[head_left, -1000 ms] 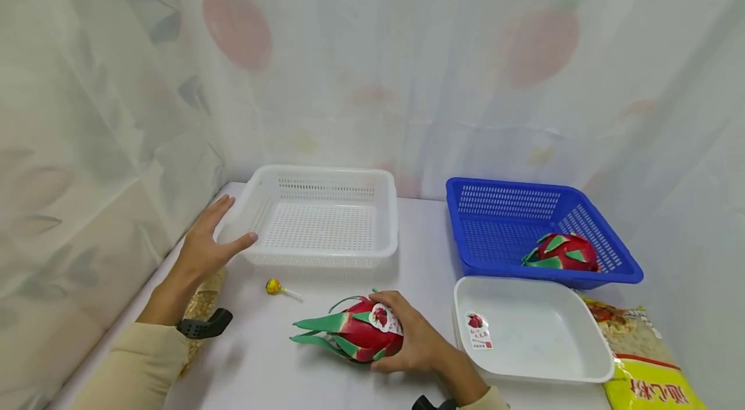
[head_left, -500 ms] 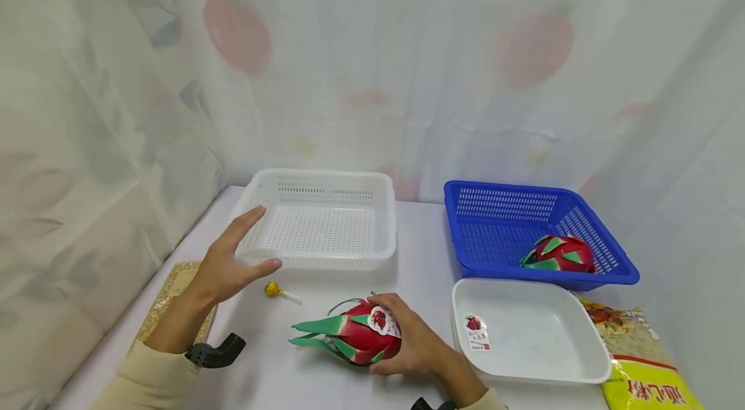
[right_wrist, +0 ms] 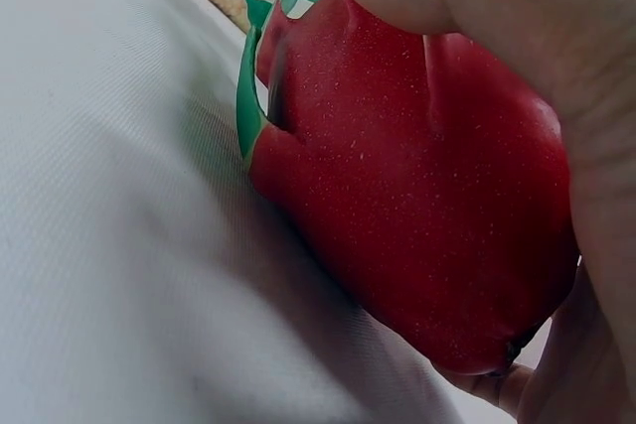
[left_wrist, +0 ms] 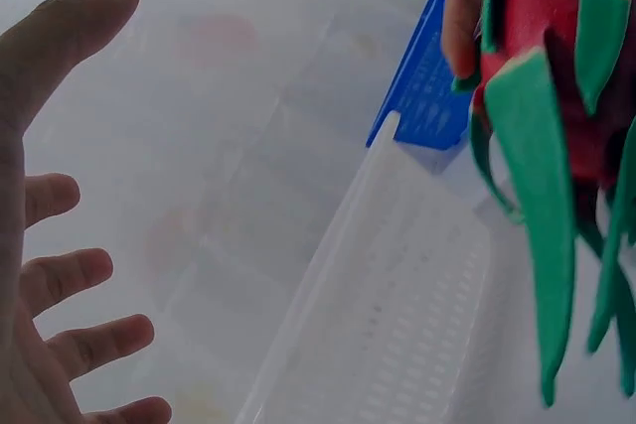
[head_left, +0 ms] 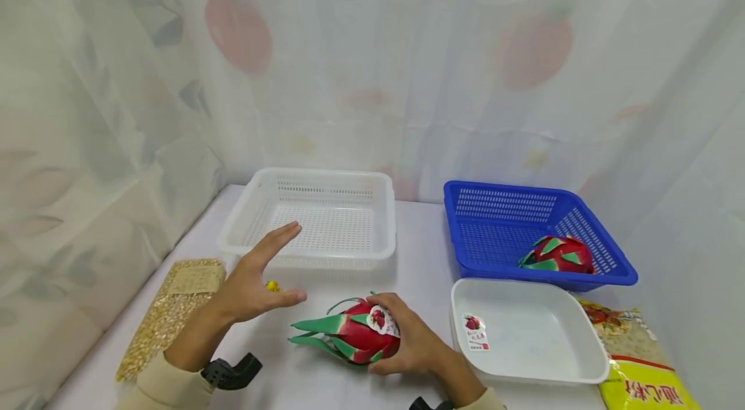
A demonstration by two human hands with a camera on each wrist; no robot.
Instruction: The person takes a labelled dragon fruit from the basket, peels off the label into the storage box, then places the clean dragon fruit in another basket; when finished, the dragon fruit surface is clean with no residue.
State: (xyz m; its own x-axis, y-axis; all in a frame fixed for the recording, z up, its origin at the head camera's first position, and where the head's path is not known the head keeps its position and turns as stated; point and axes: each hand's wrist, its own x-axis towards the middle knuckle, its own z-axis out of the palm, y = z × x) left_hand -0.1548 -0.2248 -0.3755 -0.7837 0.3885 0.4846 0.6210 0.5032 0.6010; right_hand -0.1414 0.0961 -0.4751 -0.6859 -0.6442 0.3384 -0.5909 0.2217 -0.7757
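A red dragon fruit (head_left: 357, 335) with long green leaf tips and a white round sticker is gripped by my right hand (head_left: 410, 339) near the front middle of the table. The right wrist view shows the thumb across the red skin of the fruit (right_wrist: 417, 186) and fingertips under its lower end. My left hand (head_left: 250, 284) hovers left of the fruit, thumb and fingers spread, holding nothing. In the left wrist view its fingers (left_wrist: 84, 280) are apart from the fruit (left_wrist: 556, 57). A lollipop (head_left: 272, 286) lies behind the left hand, its stick hidden by it.
A white perforated basket (head_left: 387, 229) stands at the back left. At the back right a blue basket (head_left: 456, 235) holds another dragon fruit (head_left: 561, 253). In front of it sits a white tray (head_left: 535, 332), beside a yellow food packet (head_left: 646, 358). A grain bag (head_left: 165, 313) lies far left.
My left hand has moved right and toward me, from above the grain bag to near the dragon fruit, uncovering the bag and covering the lollipop stick. The right hand keeps its hold.
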